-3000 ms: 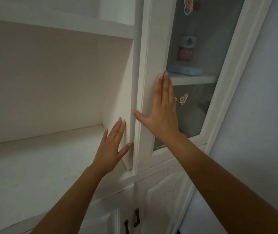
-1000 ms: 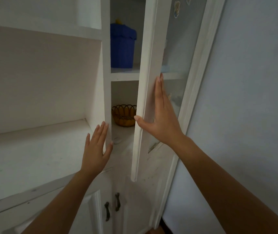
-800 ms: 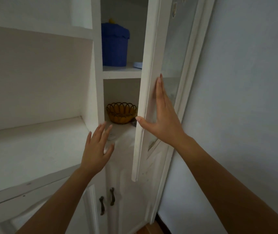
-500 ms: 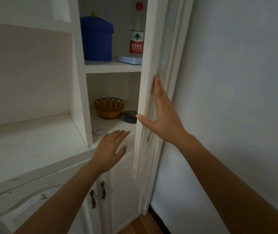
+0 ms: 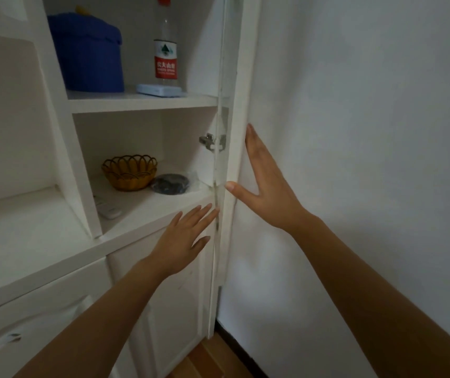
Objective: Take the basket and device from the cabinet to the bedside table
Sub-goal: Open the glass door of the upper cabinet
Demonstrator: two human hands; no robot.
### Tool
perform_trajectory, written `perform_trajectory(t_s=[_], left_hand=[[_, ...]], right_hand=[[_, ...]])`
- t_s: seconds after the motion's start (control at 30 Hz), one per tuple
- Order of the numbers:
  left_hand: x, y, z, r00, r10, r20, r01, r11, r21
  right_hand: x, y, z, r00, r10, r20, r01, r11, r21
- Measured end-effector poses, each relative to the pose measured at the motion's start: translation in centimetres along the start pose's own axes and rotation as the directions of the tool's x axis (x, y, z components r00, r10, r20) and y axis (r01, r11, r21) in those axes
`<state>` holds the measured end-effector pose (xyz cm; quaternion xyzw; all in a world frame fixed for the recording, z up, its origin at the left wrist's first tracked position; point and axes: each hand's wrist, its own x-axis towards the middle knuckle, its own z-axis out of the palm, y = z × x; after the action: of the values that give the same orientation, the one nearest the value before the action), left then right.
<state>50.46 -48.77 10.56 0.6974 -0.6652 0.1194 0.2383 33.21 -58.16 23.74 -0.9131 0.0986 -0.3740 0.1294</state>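
1. My right hand (image 5: 266,186) lies flat and open against the outer face of the door (image 5: 234,132). The fingers are spread and they hold nothing. The door is swung wide, and I see it almost edge-on.

2. My left hand (image 5: 184,241) is also open and empty. It hovers just in front of the lower shelf (image 5: 147,205), with the fingertips near the bottom edge of the door.

3. The basket (image 5: 129,171) stands on this shelf, beyond my left hand and a little to its left. It is upright and looks empty.

4. The dark round device (image 5: 170,184) lies just to the right of the basket, closer to my left fingertips. It seems to sit in a clear wrapper. I cannot tell whether it touches the basket.

5. I judge the taking has not started; the next thing is to reach in for both objects.

6. What could go wrong:
   - If I release the door, it may swing back on my left arm, because the hinge (image 5: 211,141) may pull it closed.
   - The wrapper may be slippery, so the device could slide out of a loose pinch.
   - If I reach for the basket first, my wrist may push the device off the shelf edge.
   - The bottle (image 5: 166,54) on the shelf above could fall if I bump that shelf when I lift out.
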Motion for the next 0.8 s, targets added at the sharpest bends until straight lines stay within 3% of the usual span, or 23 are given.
perform_trajectory(t_s=[0.57, 0.67, 0.8], left_hand=[[4.9, 5.3, 1.8, 0.994, 0.104, -0.023, -0.105, 0.993, -0.056], [6.6, 5.8, 2.2, 0.990, 0.128, -0.053, -0.132, 0.987, -0.087], [9.8, 6.5, 2.4, 0.985, 0.155, -0.081, -0.161, 0.985, -0.062]], right_hand=[[-4.4, 3.1, -4.3, 0.976, 0.065, -0.209, -0.094, 0.986, -0.134], [-4.9, 4.1, -4.7, 0.959, 0.059, -0.276, -0.136, 0.954, -0.269], [-5.3, 5.4, -5.4, 0.935, 0.070, -0.347, -0.251, 0.823, -0.509]])
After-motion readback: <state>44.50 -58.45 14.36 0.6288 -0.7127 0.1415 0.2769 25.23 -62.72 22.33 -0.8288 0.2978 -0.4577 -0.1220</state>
